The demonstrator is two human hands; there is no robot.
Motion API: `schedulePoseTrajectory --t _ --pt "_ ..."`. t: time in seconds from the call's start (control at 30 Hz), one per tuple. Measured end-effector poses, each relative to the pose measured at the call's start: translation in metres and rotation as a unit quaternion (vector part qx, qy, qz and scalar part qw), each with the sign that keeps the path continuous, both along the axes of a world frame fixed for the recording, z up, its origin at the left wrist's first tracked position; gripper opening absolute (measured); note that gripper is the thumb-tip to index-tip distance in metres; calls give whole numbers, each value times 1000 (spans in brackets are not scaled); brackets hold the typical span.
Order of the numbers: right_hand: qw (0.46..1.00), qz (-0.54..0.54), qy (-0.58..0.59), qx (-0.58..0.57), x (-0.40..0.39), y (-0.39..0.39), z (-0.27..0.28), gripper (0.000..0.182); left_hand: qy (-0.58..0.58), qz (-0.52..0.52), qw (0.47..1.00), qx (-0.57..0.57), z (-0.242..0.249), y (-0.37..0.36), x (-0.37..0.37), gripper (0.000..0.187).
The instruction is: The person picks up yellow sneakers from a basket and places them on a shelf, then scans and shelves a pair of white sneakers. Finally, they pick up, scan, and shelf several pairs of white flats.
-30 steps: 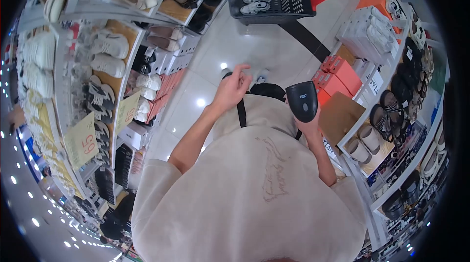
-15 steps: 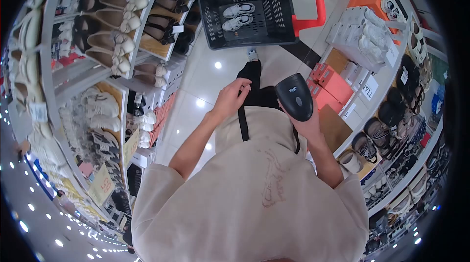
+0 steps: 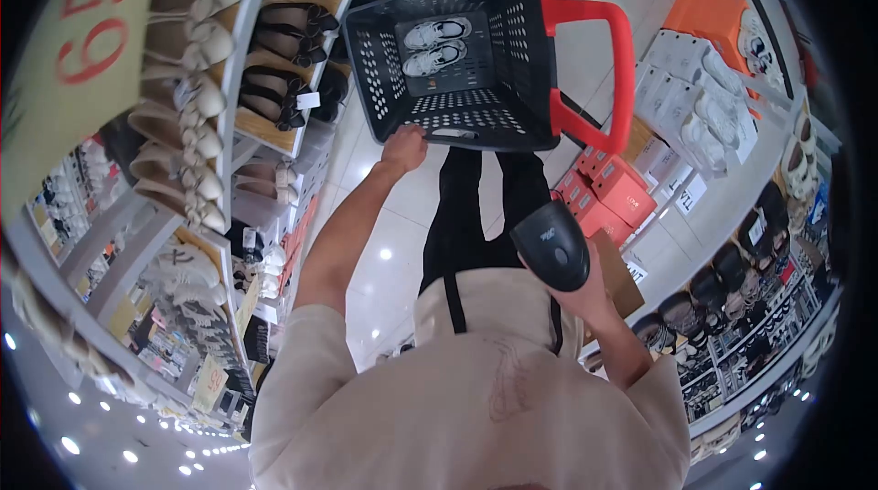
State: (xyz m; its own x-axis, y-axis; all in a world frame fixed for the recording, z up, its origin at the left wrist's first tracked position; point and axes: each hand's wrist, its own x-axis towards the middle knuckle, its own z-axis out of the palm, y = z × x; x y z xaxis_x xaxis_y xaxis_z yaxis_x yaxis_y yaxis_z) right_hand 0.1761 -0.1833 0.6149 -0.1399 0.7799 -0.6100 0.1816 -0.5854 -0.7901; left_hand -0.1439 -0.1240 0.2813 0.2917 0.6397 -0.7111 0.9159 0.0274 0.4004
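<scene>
A black shopping basket (image 3: pixel 508 129) with a red handle (image 3: pixel 624 78) stands on the floor ahead of me. Inside it lies a pair of white and dark sneakers (image 3: pixel 435 46), side by side. My left hand (image 3: pixel 406 149) is at the basket's near rim, its fingers curled over the edge. Close to my waist, my right hand (image 3: pixel 590 289) is closed around a black handheld barcode scanner (image 3: pixel 551 247). The scanner's rounded head points up toward me and hides most of the fingers behind it.
Shelves of flat shoes (image 3: pixel 274 96) rise on the left, with a yellow price sign (image 3: pixel 82 42) near the camera. To the right are red shoe boxes (image 3: pixel 615 193), white boxes with white shoes (image 3: pixel 700 96), an orange box (image 3: pixel 709 19) and shelves of sandals (image 3: pixel 713 289).
My left hand has reached forward from in front of my body and taken hold of the basket's rim. The basket appears nearer and lower in view. The scanner stays in my right hand.
</scene>
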Motion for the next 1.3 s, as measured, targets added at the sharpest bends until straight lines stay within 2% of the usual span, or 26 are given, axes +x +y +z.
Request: schedulePoseTrajectory --t 0.03,0.13,0.17,0.2,0.27,0.3,0.37,0.43,0.47,0.53,0.6,0.67,0.7,0.77,0.8,0.83,0.87,0.93,0.97,1.0,1.07,1.1,1.2,1.3 --pt "999 -42 16 -31 -1 10 -8 38 13 14 1000 -3 -14 11 2 35" --pt "995 -14 1 -97 11 20 -60 38 21 77 997 4 -66 40 21 35" --pt "994 -20 21 -110 19 15 -79 47 16 50 998 42 -98 43 23 37" --pt "993 -18 15 -114 28 4 -96 47 38 -9 997 66 -127 47 27 44" --pt "993 21 -63 -101 41 -18 -127 61 43 -33 993 102 -177 60 34 51" --pt "990 25 -58 -123 41 -16 -135 71 45 -26 994 100 -202 73 39 51" --pt "989 64 -75 -113 45 -27 -161 71 171 -74 982 37 -247 93 52 63" --pt "979 125 -129 -96 47 -32 -176 70 185 -66 980 -18 -290 112 63 66" --pt "982 85 -112 -127 42 -30 -184 66 191 -73 978 -44 -304 123 70 67" --pt "983 107 -109 -99 38 -30 -195 63 260 -162 951 -37 -345 125 82 69" --pt "987 80 -90 -106 27 -11 -205 58 277 -173 945 -18 -376 123 86 70" --pt "990 52 -71 -109 27 -3 -217 52 302 -154 940 -37 -387 132 87 70" --pt "994 51 -62 -78 28 -3 -223 46 264 -109 958 -20 -369 138 87 63" --pt "996 52 -54 -46 33 -18 -229 40 217 -85 972 12 -380 142 81 57" --pt "989 73 -118 -49 31 -27 -228 37 174 -63 982 44 -380 143 79 51" --pt "978 92 -180 -50 32 -33 -227 33 172 -79 980 60 -380 144 80 36" --pt "978 92 -180 -49 36 -37 -226 33 173 -79 980 60 -378 144 81 36" --pt "990 46 -95 -91 21 10 -225 36 145 -122 973 129 -374 145 86 30" --pt "990 47 -96 -89 16 20 -223 36 136 -118 974 137 -365 149 92 27" --pt "993 26 -88 -79 12 28 -222 37 136 -115 974 140 -364 150 96 27" --pt "994 5 -84 -66 11 37 -222 37 112 -36 983 144 -363 153 105 26" --pt "995 11 -72 -64 12 40 -222 37 116 -35 987 108 -368 153 110 29" --pt "996 25 -64 -61 14 49 -219 37 107 -54 986 113 -374 148 116 33" --pt "996 33 -64 -47 13 56 -219 39 149 -80 981 96 -369 154 121 38"
